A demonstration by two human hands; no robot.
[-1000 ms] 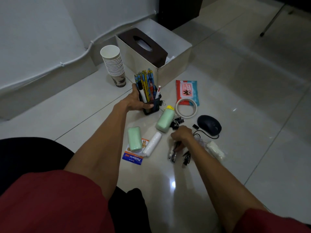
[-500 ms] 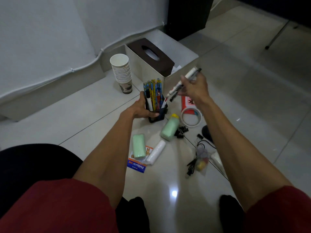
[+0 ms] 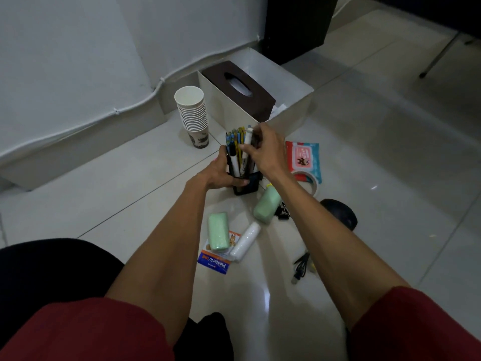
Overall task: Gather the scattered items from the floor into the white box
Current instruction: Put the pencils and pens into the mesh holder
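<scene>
Seen from above, a person's left hand (image 3: 221, 174) grips a black pen holder (image 3: 246, 185) standing on the tiled floor (image 3: 104, 183). The right hand (image 3: 266, 149) pinches markers (image 3: 248, 140) upright at its mouth. Behind stand stacked paper cups (image 3: 194, 115) and a white box (image 3: 295, 100) holding a brown tissue box (image 3: 239, 87). A wipes pack (image 3: 303, 157) and a black mouse (image 3: 341, 212) lie nearby.

1. The left arm (image 3: 177, 230) reaches forward from the near left, and the left hand (image 3: 221, 174) curls round a black plastic pen holder (image 3: 247, 187), thumb across its near side.
2. The right arm (image 3: 312, 230) stretches forward from the near right, and the right hand (image 3: 264, 149), its back turned up, pinches a white marker pen (image 3: 249, 138) with its fingers.
</scene>
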